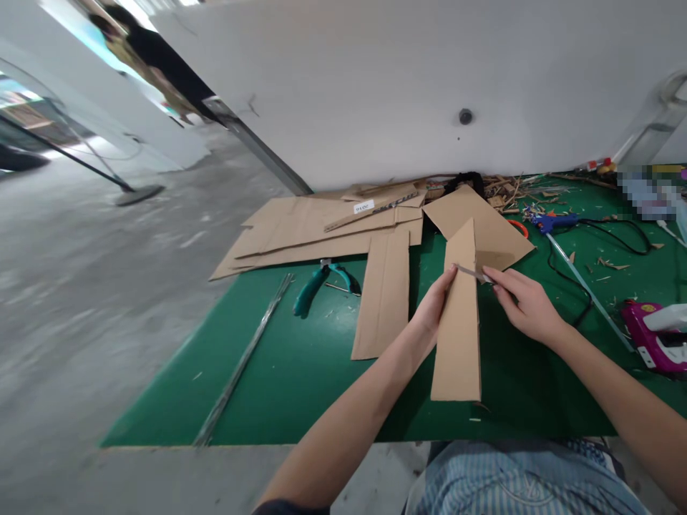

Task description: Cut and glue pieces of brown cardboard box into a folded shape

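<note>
My left hand (436, 299) grips the left edge of a long cardboard strip (458, 350), which has a slanted, pointed far end. My right hand (523, 303) is closed around a thin grey knife (471, 272). Its blade lies across the upper part of the strip, with the tip close to my left fingertips. Whether the blade has entered the cardboard, I cannot tell. Behind the strip is a square cardboard piece (499, 229). Another cardboard strip (383, 307) rests on the green table (316, 379), left of my left hand.
Stacked cardboard sheets (305, 222) lie along the wall, with teal-handled pliers (314, 286) nearby. A bundle of thin wires (247, 357) lies at left. On the right are a blue glue gun (555, 222), its cable and a magenta staple gun (652, 332). Wood scraps (509, 192) lie behind.
</note>
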`<state>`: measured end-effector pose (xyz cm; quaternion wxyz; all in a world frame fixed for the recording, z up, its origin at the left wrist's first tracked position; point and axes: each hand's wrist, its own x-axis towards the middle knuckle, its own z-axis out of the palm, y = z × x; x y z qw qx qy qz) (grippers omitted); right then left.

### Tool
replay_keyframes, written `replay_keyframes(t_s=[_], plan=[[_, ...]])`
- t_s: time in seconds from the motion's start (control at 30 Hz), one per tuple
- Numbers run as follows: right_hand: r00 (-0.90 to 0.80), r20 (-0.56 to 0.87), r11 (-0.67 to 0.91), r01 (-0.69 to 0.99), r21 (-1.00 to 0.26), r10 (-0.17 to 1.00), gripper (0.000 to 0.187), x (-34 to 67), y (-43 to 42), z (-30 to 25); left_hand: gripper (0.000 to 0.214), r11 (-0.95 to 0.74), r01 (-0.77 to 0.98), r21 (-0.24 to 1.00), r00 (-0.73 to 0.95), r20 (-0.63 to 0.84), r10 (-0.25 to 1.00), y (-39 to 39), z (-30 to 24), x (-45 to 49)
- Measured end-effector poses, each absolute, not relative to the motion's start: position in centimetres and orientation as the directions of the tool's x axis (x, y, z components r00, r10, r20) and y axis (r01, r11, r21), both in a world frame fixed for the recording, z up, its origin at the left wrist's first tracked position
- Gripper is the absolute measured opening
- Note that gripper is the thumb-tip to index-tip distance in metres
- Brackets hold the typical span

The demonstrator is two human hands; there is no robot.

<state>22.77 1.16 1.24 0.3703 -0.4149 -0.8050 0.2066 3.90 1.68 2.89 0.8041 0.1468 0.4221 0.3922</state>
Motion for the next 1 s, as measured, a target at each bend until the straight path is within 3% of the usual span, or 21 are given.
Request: replay_keyframes(t_s=[0.23, 0.5, 0.8, 1.0], plan=[[-0.271, 0.439, 0.513, 0.533, -0.673, 0.857, 0.043, 22.9, 1.7, 0.8, 0.039, 0.688, -0.438, 0.579, 0.402, -0.559, 0.725, 1.6, 1.8, 3.6], [-0.382, 0.449, 0.589, 0.49, -0.642, 0.807, 0.041, 22.8, 1.1, 1.2, 0.044, 0.68, -0.44, 0.587, 0.408, -0.544, 0.733, 1.8, 1.7, 3.5], [-0.273, 0.494, 0.555, 0.551, -0.623, 0.826, 0.039, 23.0, 1.9, 0.5, 0.04, 0.677, -0.466, 0.57, 0.374, -0.567, 0.734, 1.7, 1.5, 3.5], [-0.409, 0.47, 0.621, 0.567, -0.54, 0.782, 0.04, 22.8, 1.1, 0.9, 0.043, 0.674, -0.482, 0.559, 0.411, -0.535, 0.738, 2.0, 1.0, 3.3]])
